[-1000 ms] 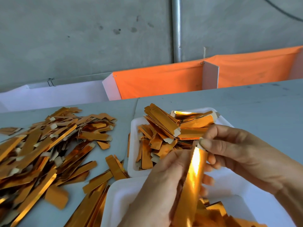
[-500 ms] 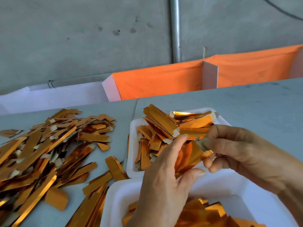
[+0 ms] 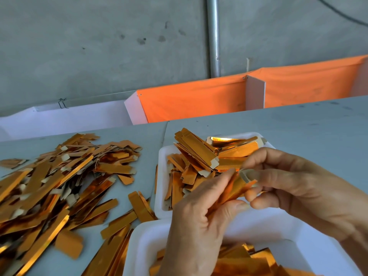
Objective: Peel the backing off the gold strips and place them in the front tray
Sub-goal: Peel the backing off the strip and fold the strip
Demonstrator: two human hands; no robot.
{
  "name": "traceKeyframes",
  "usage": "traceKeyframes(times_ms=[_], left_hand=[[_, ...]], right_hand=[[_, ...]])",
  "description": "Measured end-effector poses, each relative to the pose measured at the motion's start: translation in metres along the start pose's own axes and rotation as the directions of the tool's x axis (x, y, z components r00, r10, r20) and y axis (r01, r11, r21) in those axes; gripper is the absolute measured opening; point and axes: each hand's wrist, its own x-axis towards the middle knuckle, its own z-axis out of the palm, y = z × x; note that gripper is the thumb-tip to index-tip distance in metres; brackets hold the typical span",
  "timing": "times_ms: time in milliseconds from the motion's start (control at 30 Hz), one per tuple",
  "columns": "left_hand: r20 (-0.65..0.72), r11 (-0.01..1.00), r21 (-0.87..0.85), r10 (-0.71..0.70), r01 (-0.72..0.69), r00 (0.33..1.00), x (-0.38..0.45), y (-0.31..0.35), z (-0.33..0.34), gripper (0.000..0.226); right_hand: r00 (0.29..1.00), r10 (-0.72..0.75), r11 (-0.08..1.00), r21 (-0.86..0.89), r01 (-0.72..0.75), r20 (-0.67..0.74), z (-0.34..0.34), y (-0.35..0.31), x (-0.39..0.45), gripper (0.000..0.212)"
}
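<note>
change: since half a second ago both hands have stayed over the trays, and the gold strip has sunk lower between them, its upper end now at the right fingertips.
head view, left hand: left hand curls round the lower part of the gold strip, thumb on the near side and forefinger up along the back.
head view, right hand: right hand pinches the strip's pale upper end between thumb and fingertips; the other fingers are bent under it.
head view, strip: it slants up to the right above the gap between the two trays, touching neither.
head view, front tray: white front tray sits nearest the camera and holds shiny gold pieces, partly hidden by the left wrist.
head view, back tray: white back tray just behind it is heaped with gold strips that show pale tabs.
head view, loose pile: loose pile of gold strips spreads over the grey table on the left, some reaching the front tray's edge.
head view, backdrop: orange cloth hangs behind the table, against a concrete wall with a metal pipe.
</note>
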Motion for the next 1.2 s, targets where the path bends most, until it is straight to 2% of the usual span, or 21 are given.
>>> traceKeyframes(times_ms=[100, 200, 267, 367, 433, 567, 667, 733, 933, 1000, 1133, 1200], left_hand=[[0.0, 0.998, 0.045, 0.034, -0.034, 0.999, 0.0, 0.001, 0.002, 0.044], [0.011, 0.995, 0.078, 0.066, -0.066, 0.998, 0.0, 0.004, 0.003, 0.047], [0.009, 0.992, 0.097, 0.077, -0.077, 0.997, 0.001, 0.005, 0.003, 0.045], [0.012, 0.985, 0.148, 0.094, -0.095, 0.995, 0.0, 0.003, 0.003, 0.045], [0.007, 0.972, 0.208, 0.111, -0.11, 0.994, 0.001, 0.002, 0.002, 0.046], [-0.064, 0.954, 0.275, 0.145, -0.122, 0.987, 0.0, 0.003, 0.002, 0.036], [-0.089, 0.974, 0.218, 0.083, -0.062, 0.993, -0.001, 0.005, 0.002, 0.023], [-0.081, 0.974, 0.213, 0.098, -0.079, 0.992, -0.001, 0.004, 0.002, 0.02], [-0.098, 0.978, 0.169, 0.136, -0.118, 0.986, 0.0, 0.001, 0.002, 0.022], [-0.101, 0.985, 0.139, 0.119, -0.105, 0.988, 0.0, 0.001, 0.0, 0.018], [-0.089, 0.991, 0.12, 0.068, -0.057, 0.994, -0.001, 0.003, -0.002, 0.019], [-0.084, 0.991, 0.122, 0.074, -0.063, 0.994, -0.002, 0.003, -0.002, 0.018]], right_hand=[[0.998, -0.061, 0.995, -0.084, 0.059, -0.021, -0.002, 0.002, 0.001, 0.051], [0.987, -0.153, 0.965, -0.221, 0.138, -0.051, -0.003, 0.001, 0.0, 0.054], [0.981, -0.184, 0.956, -0.244, 0.165, -0.056, -0.002, 0.001, 0.0, 0.045], [0.971, -0.228, 0.939, -0.279, 0.2, -0.072, 0.002, 0.001, 0.0, 0.015], [0.971, -0.225, 0.946, -0.257, 0.198, -0.079, 0.004, 0.002, 0.001, 0.008], [0.99, -0.123, 0.986, -0.118, 0.115, -0.07, 0.002, 0.003, 0.001, 0.013], [0.998, -0.06, 0.998, -0.013, 0.06, -0.018, -0.002, 0.004, 0.001, 0.031], [0.998, -0.048, 0.999, 0.013, 0.048, 0.027, -0.004, 0.005, 0.001, 0.044], [0.996, -0.054, 0.999, 0.011, 0.053, 0.072, -0.007, 0.005, 0.001, 0.04], [0.993, -0.062, 0.998, 0.0, 0.063, 0.1, -0.008, 0.002, 0.0, 0.033], [0.986, -0.081, 0.995, -0.047, 0.089, 0.146, -0.009, 0.0, -0.003, 0.045], [0.985, -0.094, 0.991, -0.076, 0.106, 0.145, -0.009, 0.0, -0.003, 0.038]])
